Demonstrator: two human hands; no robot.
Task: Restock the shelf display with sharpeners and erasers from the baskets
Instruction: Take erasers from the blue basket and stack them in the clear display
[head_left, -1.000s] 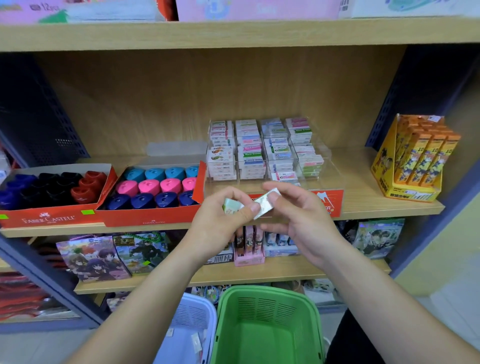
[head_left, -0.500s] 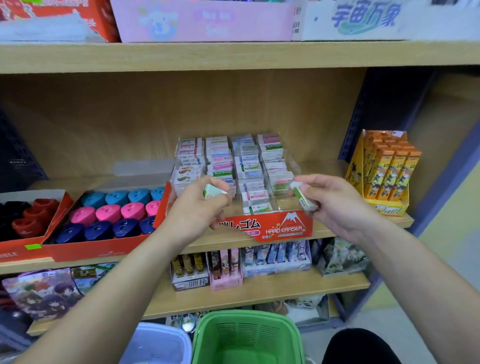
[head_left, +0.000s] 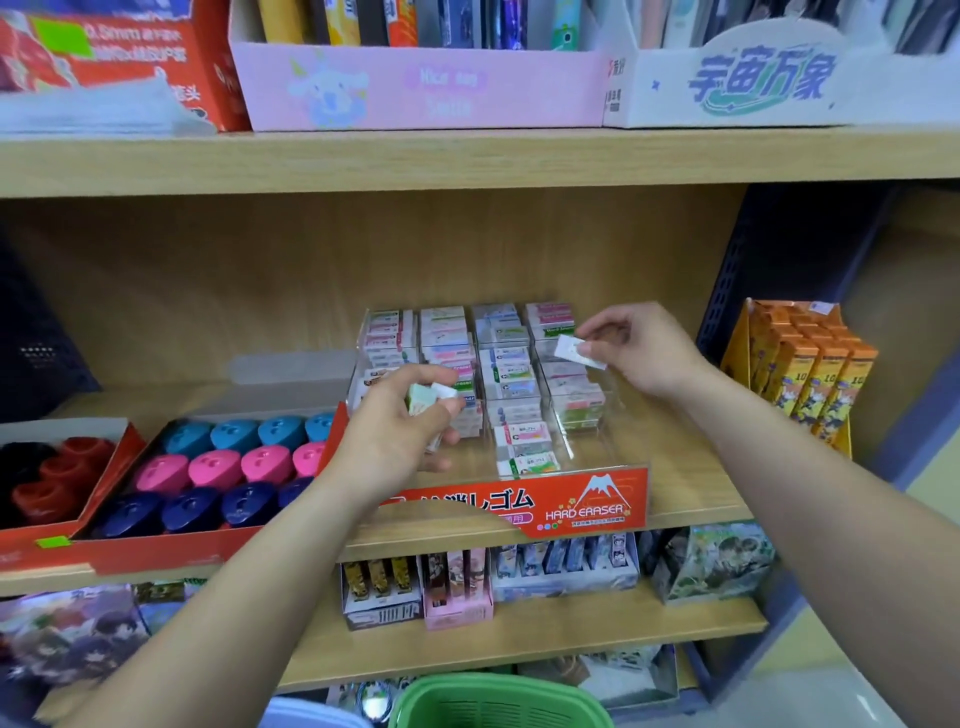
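A clear eraser display tray (head_left: 587, 470) with a red "HARD ERASER" front stands on the middle shelf, its rows holding several wrapped erasers. My left hand (head_left: 400, 421) holds a pale green eraser (head_left: 428, 399) over the tray's left rows. My right hand (head_left: 639, 348) pinches a white wrapped eraser (head_left: 574, 351) above the rightmost row, near its back. Red sharpener boxes (head_left: 156, 551) with blue, pink and navy sharpeners (head_left: 215, 470) sit to the left.
A green basket (head_left: 498, 701) and a pale blue basket (head_left: 306, 714) sit at the bottom edge below the shelves. An orange pencil-box display (head_left: 802, 374) stands at the right of the shelf. The upper shelf edge (head_left: 467, 161) overhangs the tray.
Both hands have moved up and deeper over the eraser tray; the right hand carried its eraser from the tray's front right to the back of the right row. The view has tilted up.
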